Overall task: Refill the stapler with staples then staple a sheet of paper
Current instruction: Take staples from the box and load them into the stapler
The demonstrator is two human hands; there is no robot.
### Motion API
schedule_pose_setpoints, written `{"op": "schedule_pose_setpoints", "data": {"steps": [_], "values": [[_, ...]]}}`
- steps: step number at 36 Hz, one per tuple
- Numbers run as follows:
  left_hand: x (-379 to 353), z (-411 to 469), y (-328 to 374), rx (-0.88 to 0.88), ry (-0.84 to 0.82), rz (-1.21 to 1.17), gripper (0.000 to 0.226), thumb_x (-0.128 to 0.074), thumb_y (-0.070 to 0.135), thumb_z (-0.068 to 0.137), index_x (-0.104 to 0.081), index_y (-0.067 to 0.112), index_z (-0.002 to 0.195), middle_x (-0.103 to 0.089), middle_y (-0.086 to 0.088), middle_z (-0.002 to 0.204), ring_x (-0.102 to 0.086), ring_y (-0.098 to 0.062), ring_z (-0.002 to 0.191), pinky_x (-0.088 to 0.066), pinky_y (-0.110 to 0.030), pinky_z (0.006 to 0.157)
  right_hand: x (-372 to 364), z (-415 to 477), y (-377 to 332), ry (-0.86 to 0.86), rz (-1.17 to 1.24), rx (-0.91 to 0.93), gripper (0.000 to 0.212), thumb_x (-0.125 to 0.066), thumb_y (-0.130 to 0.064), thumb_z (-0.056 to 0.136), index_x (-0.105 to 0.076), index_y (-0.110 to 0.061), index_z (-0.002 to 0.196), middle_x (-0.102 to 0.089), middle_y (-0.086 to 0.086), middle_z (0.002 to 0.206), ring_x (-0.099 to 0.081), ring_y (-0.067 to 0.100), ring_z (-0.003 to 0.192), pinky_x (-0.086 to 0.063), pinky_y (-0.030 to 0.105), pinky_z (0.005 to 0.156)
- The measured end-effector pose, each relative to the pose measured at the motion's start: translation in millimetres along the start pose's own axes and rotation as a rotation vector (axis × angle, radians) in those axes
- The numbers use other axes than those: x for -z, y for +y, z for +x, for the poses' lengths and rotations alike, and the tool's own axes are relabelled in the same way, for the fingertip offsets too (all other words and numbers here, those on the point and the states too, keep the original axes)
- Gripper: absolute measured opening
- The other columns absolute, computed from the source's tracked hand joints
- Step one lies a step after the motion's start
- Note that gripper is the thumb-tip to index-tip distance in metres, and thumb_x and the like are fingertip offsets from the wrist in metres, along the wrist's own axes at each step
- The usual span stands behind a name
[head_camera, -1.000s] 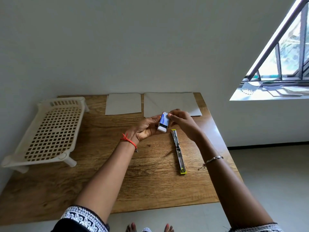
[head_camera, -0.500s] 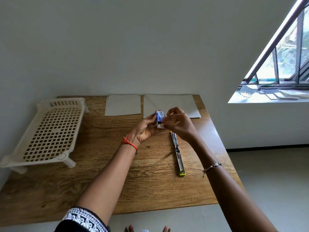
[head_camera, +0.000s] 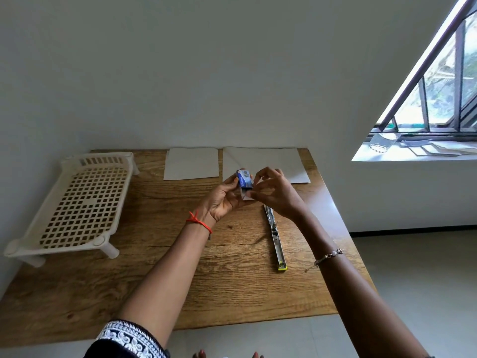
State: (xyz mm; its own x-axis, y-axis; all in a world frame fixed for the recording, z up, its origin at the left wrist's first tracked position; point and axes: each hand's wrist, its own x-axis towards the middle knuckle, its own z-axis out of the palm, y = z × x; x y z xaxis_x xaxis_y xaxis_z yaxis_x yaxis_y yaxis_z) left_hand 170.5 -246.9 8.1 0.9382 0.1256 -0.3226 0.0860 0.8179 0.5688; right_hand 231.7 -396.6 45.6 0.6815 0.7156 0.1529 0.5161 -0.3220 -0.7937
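Observation:
A small blue staple box [head_camera: 244, 179] is held above the wooden table [head_camera: 160, 288] by my left hand [head_camera: 222, 200], which grips its blue sleeve. My right hand [head_camera: 275, 191] pinches the white inner tray [head_camera: 247, 195], which sticks out of the sleeve's near end. The stapler [head_camera: 275, 239] lies flat on the table, opened out into a long metal strip with a yellow end toward me, just below my right wrist. Two white paper sheets lie at the far edge: a smaller sheet [head_camera: 191, 163] and a larger sheet [head_camera: 273, 161], partly behind my hands.
A cream plastic rack [head_camera: 77, 205] on short legs stands at the table's left side. The wall runs along the table's far edge. A window and a sill with papers [head_camera: 426, 148] are at the right. Grey floor lies to the right of the table.
The box has turned and its white inner tray now sticks out toward me, drawn by my right hand. The stapler has not moved.

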Motion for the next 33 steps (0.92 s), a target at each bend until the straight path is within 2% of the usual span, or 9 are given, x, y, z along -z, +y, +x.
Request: {"op": "schedule_pose_setpoints", "data": {"steps": [3, 6, 8, 11, 16, 26, 28, 30, 33], "values": [[-2, -2, -1, -0.009, 0.005, -0.022, 0.028, -0.031, 0.004, 0.098, -0.058, 0.007, 0.104, -0.075, -0.008, 0.079, -0.073, -0.017, 0.07, -0.059, -0.027, 0.056, -3, 2, -2, 0.075, -0.056, -0.007, 0.032, -0.076, -0.017, 0.073, -0.059, 0.0, 0.095, -0.057, -0.017, 0.081, -0.049, 0.025, 0.105, -0.05, 0.047, 0.084], [-3, -1, -3, -0.018, 0.01, -0.024, 0.028, -0.031, 0.003, 0.098, -0.058, 0.008, 0.104, -0.075, -0.008, 0.079, -0.073, -0.018, 0.07, -0.06, -0.028, 0.058, -7, 5, -6, 0.107, -0.178, -0.064, 0.025, -0.075, -0.015, 0.074, -0.069, 0.002, 0.09, -0.061, 0.006, 0.097, -0.045, 0.025, 0.104, -0.045, 0.036, 0.084], [-2, 0, -4, -0.026, 0.014, -0.036, 0.028, -0.031, 0.003, 0.097, -0.058, 0.009, 0.104, -0.075, -0.008, 0.079, -0.073, -0.019, 0.07, -0.059, -0.03, 0.062, -9, 6, -6, 0.105, -0.285, -0.069, 0.022, -0.073, -0.017, 0.076, -0.071, 0.001, 0.089, -0.06, 0.012, 0.103, -0.042, 0.026, 0.105, -0.04, 0.036, 0.085], [0, 1, -6, -0.047, 0.008, -0.054, 0.03, -0.03, 0.003, 0.098, -0.058, 0.012, 0.105, -0.076, -0.008, 0.081, -0.073, -0.021, 0.071, -0.059, -0.035, 0.065, -12, 6, -7, 0.133, -0.394, -0.075, 0.022, -0.067, -0.02, 0.081, -0.071, -0.001, 0.092, -0.06, 0.009, 0.105, -0.04, 0.024, 0.103, -0.035, 0.035, 0.086], [0, 2, -12, -0.072, 0.026, -0.07, 0.03, -0.031, 0.006, 0.098, -0.059, 0.015, 0.102, -0.076, -0.006, 0.079, -0.073, -0.02, 0.071, -0.058, -0.039, 0.061, -21, 8, -14, 0.16, -0.56, -0.087, 0.027, -0.055, -0.026, 0.089, -0.062, 0.001, 0.09, -0.06, 0.012, 0.108, -0.04, 0.028, 0.105, -0.032, 0.038, 0.087], [3, 1, -13, -0.099, 0.022, -0.106, 0.032, -0.028, 0.005, 0.099, -0.057, 0.016, 0.099, -0.075, -0.009, 0.075, -0.073, -0.019, 0.069, -0.059, -0.038, 0.058, -31, 7, -19, 0.166, -0.587, -0.13, 0.031, -0.051, -0.028, 0.092, -0.058, 0.002, 0.087, -0.06, 0.015, 0.103, -0.042, 0.03, 0.105, -0.032, 0.038, 0.085], [4, -1, -14, -0.107, 0.034, -0.127, 0.031, -0.028, 0.005, 0.099, -0.057, 0.015, 0.1, -0.075, -0.009, 0.074, -0.073, -0.02, 0.069, -0.06, -0.035, 0.057, -32, 9, -17, 0.157, -0.552, -0.149, 0.03, -0.055, -0.028, 0.089, -0.059, 0.0, 0.08, -0.061, 0.014, 0.098, -0.042, 0.029, 0.1, -0.032, 0.036, 0.079], [6, -1, -14, -0.11, 0.045, -0.161, 0.03, -0.029, 0.004, 0.099, -0.057, 0.014, 0.101, -0.075, -0.011, 0.075, -0.073, -0.021, 0.068, -0.06, -0.034, 0.055, -32, 10, -12, 0.156, -0.456, -0.179, 0.031, -0.062, -0.026, 0.084, -0.06, 0.002, 0.071, -0.059, 0.014, 0.082, -0.045, 0.027, 0.088, -0.032, 0.032, 0.069], [9, 0, -12, -0.111, 0.05, -0.204, 0.03, -0.03, 0.004, 0.099, -0.058, 0.013, 0.102, -0.075, -0.01, 0.079, -0.073, -0.022, 0.071, -0.06, -0.038, 0.057, -29, 9, -9, 0.15, -0.255, -0.195, 0.031, -0.07, -0.019, 0.073, -0.061, 0.006, 0.057, -0.049, 0.009, 0.053, -0.041, 0.017, 0.053, -0.029, 0.025, 0.047]]}}
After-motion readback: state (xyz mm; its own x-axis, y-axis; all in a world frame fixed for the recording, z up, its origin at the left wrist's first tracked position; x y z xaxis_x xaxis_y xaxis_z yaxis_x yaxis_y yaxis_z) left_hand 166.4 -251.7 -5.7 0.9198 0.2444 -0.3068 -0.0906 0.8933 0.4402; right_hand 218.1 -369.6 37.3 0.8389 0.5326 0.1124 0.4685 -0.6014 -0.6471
